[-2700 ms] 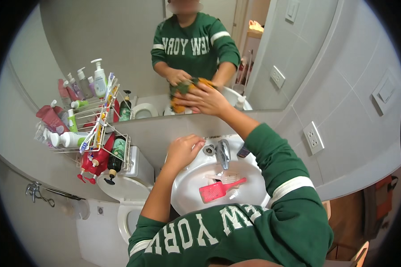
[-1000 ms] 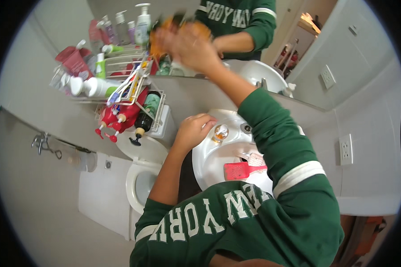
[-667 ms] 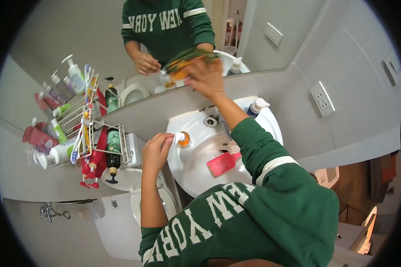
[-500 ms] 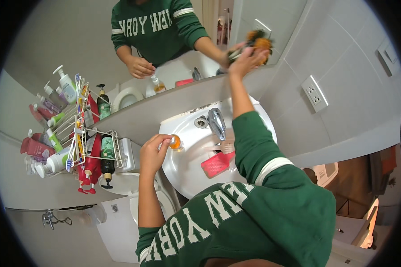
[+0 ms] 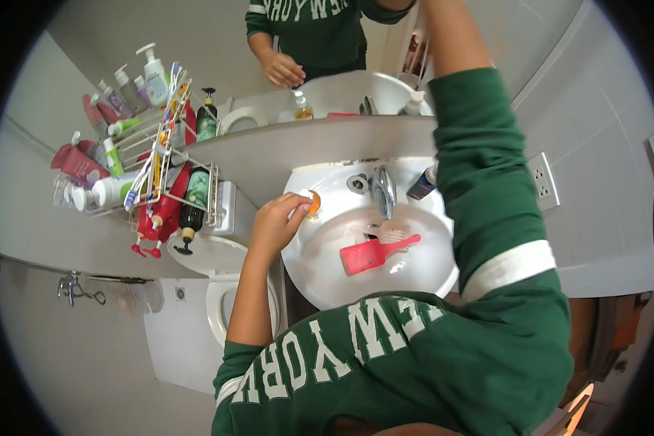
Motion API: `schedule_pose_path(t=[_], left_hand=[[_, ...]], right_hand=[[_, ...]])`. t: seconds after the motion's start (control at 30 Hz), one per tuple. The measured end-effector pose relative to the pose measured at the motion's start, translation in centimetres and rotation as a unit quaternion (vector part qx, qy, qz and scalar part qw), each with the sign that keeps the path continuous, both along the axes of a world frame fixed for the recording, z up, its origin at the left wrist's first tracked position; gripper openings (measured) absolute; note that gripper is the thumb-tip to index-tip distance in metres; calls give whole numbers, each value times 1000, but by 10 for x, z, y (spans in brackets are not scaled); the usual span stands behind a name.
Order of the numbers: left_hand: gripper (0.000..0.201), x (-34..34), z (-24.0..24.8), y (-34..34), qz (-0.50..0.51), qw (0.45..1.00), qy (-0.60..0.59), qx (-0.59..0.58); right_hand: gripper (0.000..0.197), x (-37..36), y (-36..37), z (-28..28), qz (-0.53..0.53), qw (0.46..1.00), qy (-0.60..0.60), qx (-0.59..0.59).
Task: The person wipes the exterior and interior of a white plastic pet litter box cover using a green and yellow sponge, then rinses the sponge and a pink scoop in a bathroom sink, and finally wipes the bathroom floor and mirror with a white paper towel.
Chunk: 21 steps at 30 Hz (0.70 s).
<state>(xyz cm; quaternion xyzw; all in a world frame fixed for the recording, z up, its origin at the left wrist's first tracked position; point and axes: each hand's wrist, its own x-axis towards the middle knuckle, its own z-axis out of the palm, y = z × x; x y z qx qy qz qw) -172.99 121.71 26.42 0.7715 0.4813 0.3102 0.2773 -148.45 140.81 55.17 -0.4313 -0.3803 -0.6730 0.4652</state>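
The mirror [image 5: 225,58] looks glossy, the faucet [image 5: 384,191] shiny metal

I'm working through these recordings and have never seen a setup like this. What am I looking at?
There is no robot: a person in a green sweater works with two bare hands. The pictures come from one wide fisheye camera worn on the head, looking down, so straight edges look bent.

The left hand is at a small orange bottle on the rim of the white sink; I can't tell whether its fingers grip it. The right forearm leaves through the top edge, so the right hand is out of view. In the basin lie a pink perforated scoop and a pale slotted utensil. Behind is a mirror.
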Motion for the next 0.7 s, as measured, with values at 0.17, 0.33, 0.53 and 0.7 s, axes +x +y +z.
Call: schedule_pose_path(t=[0.17,0.33,0.53,0.7], left_hand=[[14,-8,-3,-13,-31,999,-21,30],[15,-22,5,-27,-33,998,-27,-44],[15,0,-24,-42,-142,986,-51,-65],[14,26,-61,-58,-263,964,-27,-20]], right_hand=[[37,-57,-29,-194,194,911,-200,-304],[33,31,-56,-296,217,790,-197,-539],[22,16,-142,-288,300,752,170,-562],[25,-37,-180,-335,279,621,227,-696]])
